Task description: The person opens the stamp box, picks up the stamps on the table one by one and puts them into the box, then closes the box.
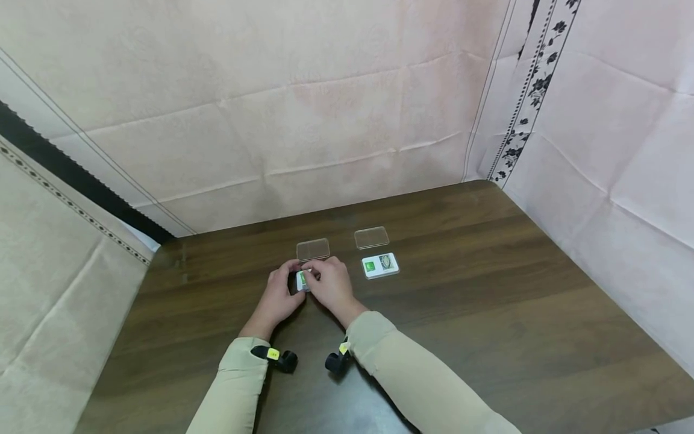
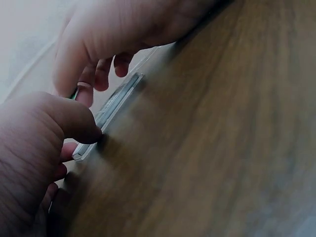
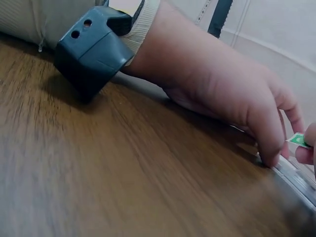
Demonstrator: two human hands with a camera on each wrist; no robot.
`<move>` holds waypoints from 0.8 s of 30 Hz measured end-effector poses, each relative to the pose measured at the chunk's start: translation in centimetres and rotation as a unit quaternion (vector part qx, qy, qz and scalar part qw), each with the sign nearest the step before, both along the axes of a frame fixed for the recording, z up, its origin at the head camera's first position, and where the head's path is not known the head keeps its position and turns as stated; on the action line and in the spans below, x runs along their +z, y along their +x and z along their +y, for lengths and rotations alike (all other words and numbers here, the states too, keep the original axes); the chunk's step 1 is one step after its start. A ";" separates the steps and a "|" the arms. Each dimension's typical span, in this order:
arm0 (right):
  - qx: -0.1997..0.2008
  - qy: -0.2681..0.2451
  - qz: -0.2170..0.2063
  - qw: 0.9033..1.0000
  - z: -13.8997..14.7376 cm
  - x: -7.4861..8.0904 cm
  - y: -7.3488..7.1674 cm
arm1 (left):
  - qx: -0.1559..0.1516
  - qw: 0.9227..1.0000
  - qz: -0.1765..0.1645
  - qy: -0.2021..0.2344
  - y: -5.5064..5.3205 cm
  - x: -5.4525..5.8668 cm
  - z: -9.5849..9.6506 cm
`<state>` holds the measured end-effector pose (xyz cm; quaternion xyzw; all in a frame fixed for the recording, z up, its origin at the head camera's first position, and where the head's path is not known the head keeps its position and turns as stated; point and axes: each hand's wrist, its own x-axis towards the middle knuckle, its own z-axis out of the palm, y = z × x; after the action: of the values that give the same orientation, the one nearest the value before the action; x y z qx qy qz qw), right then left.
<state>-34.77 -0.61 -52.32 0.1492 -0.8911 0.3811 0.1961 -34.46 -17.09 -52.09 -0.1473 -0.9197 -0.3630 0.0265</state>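
Observation:
My left hand (image 1: pixel 278 298) grips the edges of a small flat clear case (image 2: pixel 111 111) on the table, its thumb on the near edge. White and green contents show in the head view, partly covered by my fingers. Above the case, my right hand (image 1: pixel 331 284) pinches a small green-and-white card piece (image 3: pixel 299 140) between thumb and forefinger. In the left wrist view most of that piece is hidden. A clear rectangular lid (image 1: pixel 312 249) lies just beyond my hands.
To the right lies a second case (image 1: pixel 381 266) with a green square and a dark patterned picture in it. Another clear lid (image 1: pixel 372 237) is behind it. The brown wooden table (image 1: pixel 477 301) meets pale cloth hangings (image 1: pixel 336 120) at the back.

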 end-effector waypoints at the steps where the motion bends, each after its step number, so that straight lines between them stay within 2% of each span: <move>1: 0.000 0.015 0.004 1.000 -0.2 0.0 0.0 | -0.001 1.000 0.001 0.000 0.0 0.0 0.0; 6: -0.008 0.072 0.030 0.997 -0.8 0.0 -0.3 | 0.000 1.000 0.005 -0.001 0.0 0.1 0.0; 13: -0.017 0.101 0.045 0.994 -1.1 0.1 -0.6 | 0.002 1.000 -0.003 -0.005 -0.1 0.1 0.1; 24: -0.015 0.124 0.023 0.992 -1.4 0.2 -0.7 | 0.002 1.000 -0.006 -0.003 -0.1 0.0 -0.1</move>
<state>-35.48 -2.03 -52.16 0.1674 -0.9288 0.2616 0.2021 -34.54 -17.20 -52.08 -0.1434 -0.9211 -0.3612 0.0217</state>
